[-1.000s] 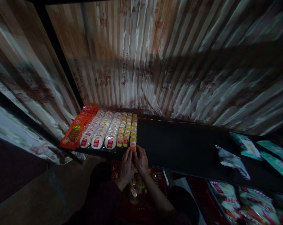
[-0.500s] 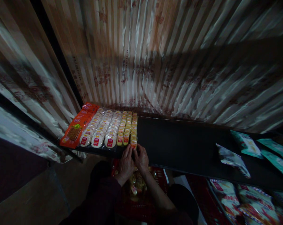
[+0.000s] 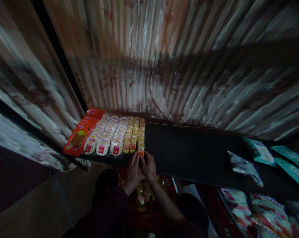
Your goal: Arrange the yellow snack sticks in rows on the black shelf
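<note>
My left hand (image 3: 134, 173) and my right hand (image 3: 148, 167) meet at the front edge of the black shelf (image 3: 184, 148). Fingertips of both are closed on a small yellow snack pack (image 3: 141, 152) with a red label, at the front of the rightmost yellow column. Part of that pack is hidden behind the fingers. To its left stand two more columns of yellow snack packs (image 3: 133, 145). Beyond these come three columns of round white wrapped cakes (image 3: 103, 147). Flat orange snack bags (image 3: 77, 138) lie overlapping at the shelf's left end.
Below my hands is a red box (image 3: 151, 216) holding gold-wrapped packs (image 3: 145, 194). On the shelf's right lie a silvery bag (image 3: 245, 168) and several teal bags (image 3: 261, 152). A crate at lower right contains white-and-red bags (image 3: 271, 211). A pleated curtain (image 3: 149, 66) hangs behind.
Both hands stay at the same front snack pack, with barely any movement. The whole view has shifted very slightly.
</note>
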Demonstrator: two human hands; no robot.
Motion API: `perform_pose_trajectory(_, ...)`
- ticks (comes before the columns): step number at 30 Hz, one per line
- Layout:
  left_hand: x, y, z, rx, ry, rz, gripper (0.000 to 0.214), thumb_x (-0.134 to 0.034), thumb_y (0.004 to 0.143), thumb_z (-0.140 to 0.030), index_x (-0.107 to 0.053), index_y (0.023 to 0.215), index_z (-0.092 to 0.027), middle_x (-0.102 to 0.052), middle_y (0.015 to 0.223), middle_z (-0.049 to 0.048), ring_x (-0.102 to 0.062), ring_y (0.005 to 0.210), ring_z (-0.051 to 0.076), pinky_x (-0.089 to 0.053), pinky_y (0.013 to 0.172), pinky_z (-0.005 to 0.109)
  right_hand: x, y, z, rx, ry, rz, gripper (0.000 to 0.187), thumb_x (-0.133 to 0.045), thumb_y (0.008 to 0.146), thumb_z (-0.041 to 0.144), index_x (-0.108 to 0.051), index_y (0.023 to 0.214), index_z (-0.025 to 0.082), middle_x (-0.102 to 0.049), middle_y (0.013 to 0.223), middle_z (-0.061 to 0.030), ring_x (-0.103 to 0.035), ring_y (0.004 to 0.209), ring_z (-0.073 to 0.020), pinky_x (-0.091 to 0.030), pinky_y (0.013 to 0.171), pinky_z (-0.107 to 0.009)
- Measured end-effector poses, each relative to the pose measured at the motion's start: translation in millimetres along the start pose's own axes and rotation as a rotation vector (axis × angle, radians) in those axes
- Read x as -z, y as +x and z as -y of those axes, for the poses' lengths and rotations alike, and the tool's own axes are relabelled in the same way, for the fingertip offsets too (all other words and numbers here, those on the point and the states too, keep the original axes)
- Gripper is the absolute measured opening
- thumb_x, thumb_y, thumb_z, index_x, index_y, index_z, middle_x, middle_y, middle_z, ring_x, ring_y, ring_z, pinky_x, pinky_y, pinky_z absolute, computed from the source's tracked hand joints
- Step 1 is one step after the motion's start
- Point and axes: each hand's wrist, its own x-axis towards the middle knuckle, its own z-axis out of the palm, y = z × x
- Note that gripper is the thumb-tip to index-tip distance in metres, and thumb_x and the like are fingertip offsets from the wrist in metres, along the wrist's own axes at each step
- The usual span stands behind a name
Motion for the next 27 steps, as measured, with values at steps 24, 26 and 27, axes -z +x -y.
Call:
perform_pose_trajectory(24,-3.8,4.2,13.0,-0.054,0.034,-0.023,0.048,-0.031,0.091,-0.014,-0.041,0.138,-0.015,-0.036,0.148,0.0135,-0.033,0.137,0.02,-0.03,0.114,0.045,-4.4,-0.2,-2.2,0.077,-0.023,-0.016,0.039,-0.043,0.088,0.038,-0.061,0.112,0.014,-0.066,0.097,-0.0135,-0.059,0.084,-0.0218,-0.05,0.079,-0.037)
perform_pose_trajectory(26,-3.9,5.3,12.6,-0.044,0.028,-0.02,0.048,-0.03,0.091,-0.015,-0.042,0.137,-0.013,-0.037,0.148,0.0144,-0.034,0.137,0.02,-0.03,0.114,0.044,-5.1,-0.1,-2.8,0.072,-0.021,-0.01,0.04,-0.042,0.088,0.038,-0.061,0.112,0.012,-0.066,0.098,-0.0149,-0.06,0.085,-0.0224,-0.05,0.079,-0.038)
perform_pose_trajectory(27,-3.7,5.6,12.3,-0.04,0.031,-0.02,0.048,-0.03,0.091,-0.015,-0.042,0.137,-0.013,-0.037,0.147,0.0148,-0.034,0.137,0.02,-0.03,0.114,0.044,-5.2,-0.1,-3.0,0.072,-0.023,-0.006,0.04,-0.042,0.088,0.039,-0.061,0.112,0.012,-0.066,0.098,-0.0153,-0.06,0.085,-0.0227,-0.051,0.079,-0.038)
